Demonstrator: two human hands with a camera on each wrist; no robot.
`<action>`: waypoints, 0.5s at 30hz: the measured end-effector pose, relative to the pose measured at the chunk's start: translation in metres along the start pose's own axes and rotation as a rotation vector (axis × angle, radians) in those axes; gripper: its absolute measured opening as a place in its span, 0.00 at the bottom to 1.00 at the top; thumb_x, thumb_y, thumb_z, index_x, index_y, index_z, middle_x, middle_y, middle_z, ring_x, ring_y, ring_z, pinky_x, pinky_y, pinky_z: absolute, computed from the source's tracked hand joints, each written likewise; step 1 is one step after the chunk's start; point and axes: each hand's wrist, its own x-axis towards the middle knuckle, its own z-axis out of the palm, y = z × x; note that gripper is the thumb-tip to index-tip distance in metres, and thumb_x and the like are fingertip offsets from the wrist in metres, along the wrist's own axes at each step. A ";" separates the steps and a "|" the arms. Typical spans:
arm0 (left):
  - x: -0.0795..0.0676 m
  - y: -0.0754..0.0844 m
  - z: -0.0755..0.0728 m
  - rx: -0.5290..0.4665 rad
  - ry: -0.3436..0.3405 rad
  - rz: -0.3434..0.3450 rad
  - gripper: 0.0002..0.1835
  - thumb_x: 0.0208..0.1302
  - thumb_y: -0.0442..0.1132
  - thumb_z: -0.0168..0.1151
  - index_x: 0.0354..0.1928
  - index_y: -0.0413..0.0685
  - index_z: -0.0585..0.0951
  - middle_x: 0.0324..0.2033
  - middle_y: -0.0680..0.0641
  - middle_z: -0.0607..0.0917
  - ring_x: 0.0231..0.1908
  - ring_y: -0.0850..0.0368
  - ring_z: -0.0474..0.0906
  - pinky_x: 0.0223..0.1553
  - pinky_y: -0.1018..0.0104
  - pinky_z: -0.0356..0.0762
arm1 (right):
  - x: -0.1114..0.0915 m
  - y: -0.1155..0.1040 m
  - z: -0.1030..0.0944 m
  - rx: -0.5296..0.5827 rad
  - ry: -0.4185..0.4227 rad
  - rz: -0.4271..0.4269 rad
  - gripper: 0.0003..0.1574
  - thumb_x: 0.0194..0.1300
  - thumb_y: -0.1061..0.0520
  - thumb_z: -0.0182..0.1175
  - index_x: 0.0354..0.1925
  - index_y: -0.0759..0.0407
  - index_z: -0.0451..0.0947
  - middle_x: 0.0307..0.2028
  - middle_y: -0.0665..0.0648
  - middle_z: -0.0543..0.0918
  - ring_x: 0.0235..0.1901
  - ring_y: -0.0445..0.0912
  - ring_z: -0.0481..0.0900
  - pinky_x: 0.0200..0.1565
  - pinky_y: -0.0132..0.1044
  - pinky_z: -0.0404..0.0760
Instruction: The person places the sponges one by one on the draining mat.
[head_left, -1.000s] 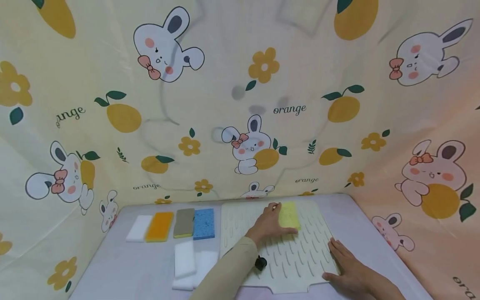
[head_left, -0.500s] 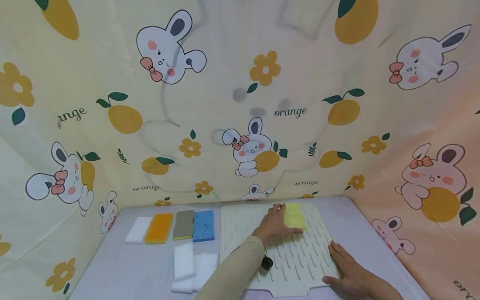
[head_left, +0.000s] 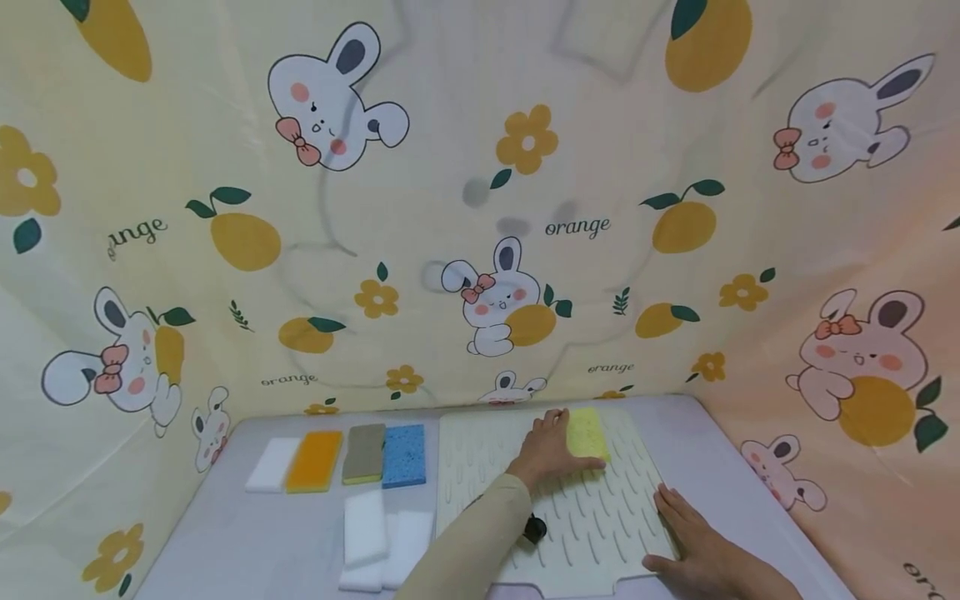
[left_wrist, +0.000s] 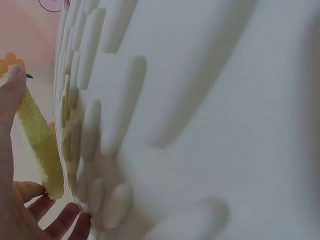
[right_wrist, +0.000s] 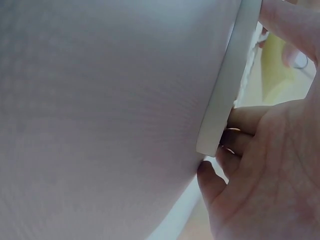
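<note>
Holding a yellow sponge (head_left: 587,433) between thumb and curled fingers of the left hand (head_left: 547,452), toward the far right of a ridged board (head_left: 585,517). Best done, seemingly, with a light, even pinch and a steady board. Reaching far and right with the left arm (head_left: 480,537), touching the board's right edge with the loosely extended, empty fingers of the right hand (head_left: 701,537).

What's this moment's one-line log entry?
left hand: holds yellow sponge over ridged board | right hand: touches board's right edge | blue sponge: left of board
</note>
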 end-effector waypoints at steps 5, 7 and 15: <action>0.001 0.005 0.002 -0.008 0.006 -0.027 0.64 0.55 0.82 0.67 0.84 0.51 0.62 0.77 0.49 0.69 0.70 0.47 0.70 0.69 0.51 0.76 | 0.000 -0.001 0.000 -0.016 -0.009 0.030 0.71 0.67 0.27 0.67 0.82 0.74 0.51 0.83 0.76 0.48 0.81 0.75 0.46 0.70 0.79 0.61; 0.003 0.006 0.003 -0.005 0.012 -0.044 0.64 0.54 0.82 0.68 0.83 0.51 0.63 0.77 0.49 0.69 0.70 0.47 0.70 0.69 0.50 0.76 | 0.000 -0.001 0.001 -0.016 -0.010 0.034 0.71 0.67 0.27 0.66 0.83 0.73 0.50 0.83 0.76 0.47 0.81 0.75 0.45 0.70 0.80 0.61; 0.018 0.003 0.021 0.015 0.016 -0.093 0.66 0.51 0.84 0.68 0.84 0.55 0.61 0.78 0.52 0.68 0.69 0.47 0.69 0.69 0.48 0.75 | 0.001 0.001 0.002 -0.010 0.000 0.021 0.70 0.68 0.28 0.67 0.82 0.73 0.51 0.83 0.75 0.49 0.81 0.74 0.46 0.70 0.80 0.62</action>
